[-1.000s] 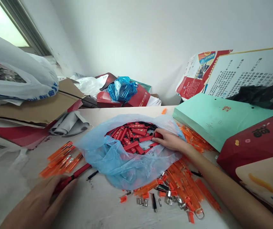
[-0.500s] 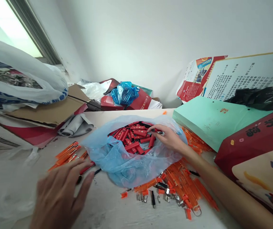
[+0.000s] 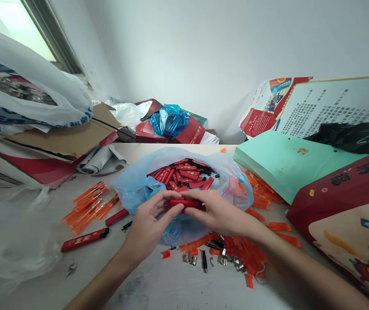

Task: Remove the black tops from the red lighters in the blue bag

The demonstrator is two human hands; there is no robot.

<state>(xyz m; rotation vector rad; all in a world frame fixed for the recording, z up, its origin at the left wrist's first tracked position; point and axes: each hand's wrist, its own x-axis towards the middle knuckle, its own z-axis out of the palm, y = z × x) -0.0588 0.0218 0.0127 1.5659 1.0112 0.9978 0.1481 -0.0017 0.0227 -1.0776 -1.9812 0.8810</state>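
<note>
since each grips one end, left hand [image 3: 147, 226] and right hand [image 3: 218, 214] pinch the slim red plastic case [image 3: 186, 202] level, over the near edge of the blue plastic bag [image 3: 131, 189].

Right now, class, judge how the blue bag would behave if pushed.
The blue bag looks thin and crumpled, so it is probably floppy. Its mouth gapes, so the red pieces inside might spill.

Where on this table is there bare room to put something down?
Bare table shows at the front edge, between the red stick and the metal bits, crossed by the left forearm. A smaller strip lies behind the blue bag, by the grey cloth. Orange pieces crowd both sides of the bag.
</note>
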